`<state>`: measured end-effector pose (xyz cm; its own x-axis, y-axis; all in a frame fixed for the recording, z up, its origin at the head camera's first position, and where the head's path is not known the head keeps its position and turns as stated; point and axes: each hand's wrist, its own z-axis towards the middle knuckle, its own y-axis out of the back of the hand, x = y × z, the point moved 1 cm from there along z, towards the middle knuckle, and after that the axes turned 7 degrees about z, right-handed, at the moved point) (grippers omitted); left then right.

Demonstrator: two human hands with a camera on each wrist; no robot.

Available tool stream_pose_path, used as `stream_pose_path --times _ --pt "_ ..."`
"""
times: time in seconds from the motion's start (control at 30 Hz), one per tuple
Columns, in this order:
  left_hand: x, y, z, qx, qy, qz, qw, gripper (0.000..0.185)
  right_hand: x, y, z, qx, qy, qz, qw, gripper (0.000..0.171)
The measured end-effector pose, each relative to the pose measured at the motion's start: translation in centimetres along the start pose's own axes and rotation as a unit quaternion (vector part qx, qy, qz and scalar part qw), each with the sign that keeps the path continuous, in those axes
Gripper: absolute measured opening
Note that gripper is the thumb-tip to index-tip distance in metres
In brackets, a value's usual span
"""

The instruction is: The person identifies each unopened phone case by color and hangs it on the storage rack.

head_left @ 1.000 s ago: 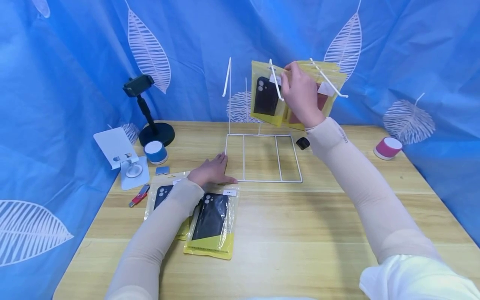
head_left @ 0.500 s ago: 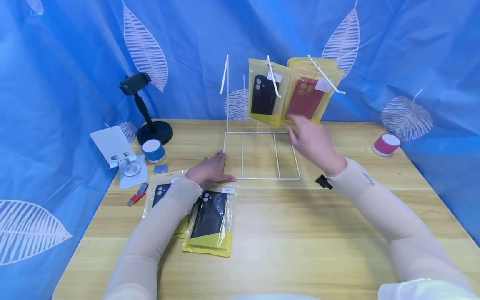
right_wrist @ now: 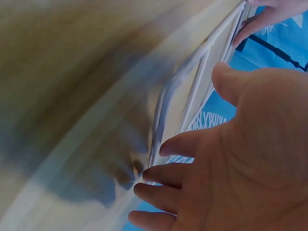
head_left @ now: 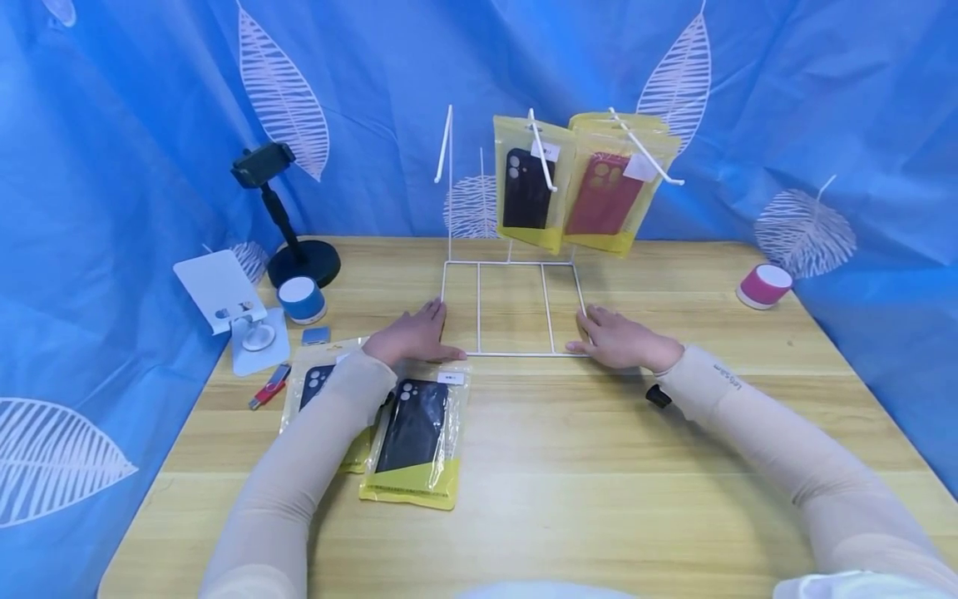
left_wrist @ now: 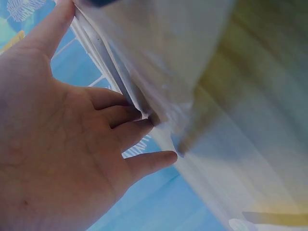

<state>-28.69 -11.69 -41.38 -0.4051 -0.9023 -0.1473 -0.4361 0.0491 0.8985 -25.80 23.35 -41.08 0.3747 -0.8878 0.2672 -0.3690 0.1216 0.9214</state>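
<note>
A white wire display rack (head_left: 516,354) stands toward the back of the table, with hooks at its top. At the left front corner of its base is my left hand (head_left: 413,336), thumb and fingers spread. My right hand (head_left: 621,339) lies by the right side of the base, its fingertips at the wire; the right wrist view shows those fingers extended. From the middle hook hangs a yellow-edged bag with a black phone case (head_left: 527,187). The right hook carries several bags, the front one with a red phone case (head_left: 601,195). The left hook (head_left: 444,146) is bare.
Two bagged black phone cases lie on the table, the nearer bag (head_left: 412,433) overlapping the other (head_left: 295,395), partly under my left forearm. Leftward are a USB stick (head_left: 271,386), a white folding stand (head_left: 258,349), a blue cylinder (head_left: 302,299) and a black phone holder (head_left: 303,262). A pink cylinder (head_left: 763,286) stands right.
My right hand has let go of the hanging bags and come down to the right side of the rack's base. My left hand has stayed at the left corner.
</note>
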Motion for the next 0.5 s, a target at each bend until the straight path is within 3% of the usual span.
stream_pose_path --times 0.27,0.37,0.5 --pt "0.5 0.5 -1.6 0.003 -0.006 -0.034 0.9994 0.106 0.3 -0.3 -0.1 0.006 -0.007 -0.015 1.000 0.083" --pt "0.7 0.8 -3.1 0.001 0.000 -0.025 0.9997 0.078 0.5 -0.3 -0.3 0.009 -0.011 -0.017 1.000 0.083" --pt "0.9 1.0 -5.0 -0.012 -0.005 0.030 0.9994 0.032 0.5 -0.4 -0.4 0.009 -0.012 -0.031 0.999 0.084"
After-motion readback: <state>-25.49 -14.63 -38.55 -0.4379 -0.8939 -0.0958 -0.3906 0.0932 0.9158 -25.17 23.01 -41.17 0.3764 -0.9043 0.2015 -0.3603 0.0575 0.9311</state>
